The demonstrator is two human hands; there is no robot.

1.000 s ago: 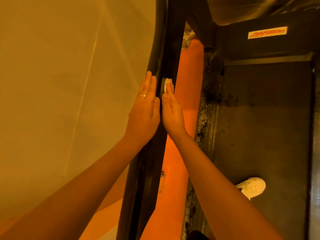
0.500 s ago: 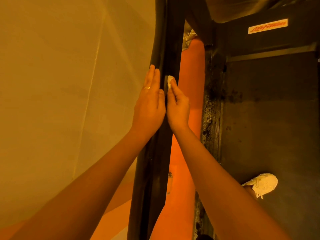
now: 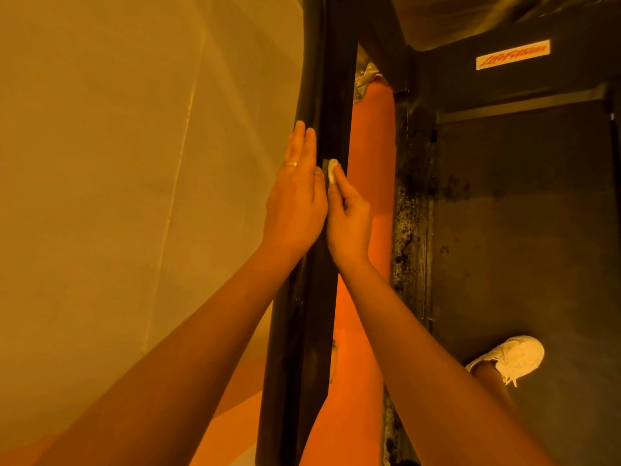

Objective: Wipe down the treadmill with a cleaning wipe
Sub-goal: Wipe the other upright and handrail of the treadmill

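wipe [image 3: 332, 169], wadded small, centre frame, pressed on the black rail [image 3: 336, 95]. right grip [image 3: 347, 220] pinches it, fingers curled. left grip [image 3: 295, 196] lies flat on the rail's other side, fingers straight, holding nothing. judged: mid-rail. grimy side strip [image 3: 410, 213] and belt [image 3: 521, 230], right of frame, look unwiped.

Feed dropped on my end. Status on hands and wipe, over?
Right hand pinches wipe against black treadmill rail. Left hand flat on rail's other side, fingers straight. Nothing blocking the rail ahead.
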